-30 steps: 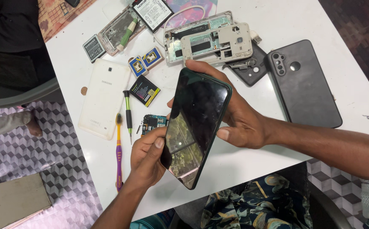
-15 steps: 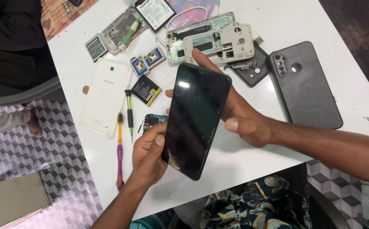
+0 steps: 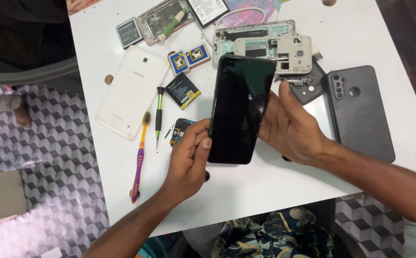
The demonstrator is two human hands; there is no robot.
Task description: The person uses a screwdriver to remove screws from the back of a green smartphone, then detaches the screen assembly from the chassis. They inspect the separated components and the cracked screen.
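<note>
White counter [image 3: 361, 28] fills most of your view, and it carries everything else. Next in size is the white tablet back [image 3: 131, 93], lying face down at the left, with a dark grey phone back cover [image 3: 363, 114] lying flat at the far right. Between them, raised above the counter and tilted up on its long side, is the black phone [image 3: 240, 109] you hold, its dark glass turned toward you.

Your right hand [image 3: 294, 126] cups the phone from behind, palm open against its back, thumb pointing up along the right edge. Your left hand [image 3: 186, 160] grips the lower left edge, its fingers [image 3: 203, 143] curled narrow around the rim near the bottom corner.

Behind the top of the phone lies a stripped phone frame [image 3: 272, 48] in pale metal and plastic, overlapping a second, clear-edged frame. At the upper left sits an open phone shell [image 3: 162, 19] with a green-handled tool resting in it, and a grey battery [image 3: 129, 32] just beside it.

Left of your left hand, a purple and yellow toothbrush [image 3: 140, 157] lies lengthwise, with a green and black screwdriver [image 3: 159, 114] beside it. A small circuit board [image 3: 180, 129] pokes out just above your left knuckles. Two small blue and yellow square parts [image 3: 188, 58] lie near the tablet's top corner.
</note>
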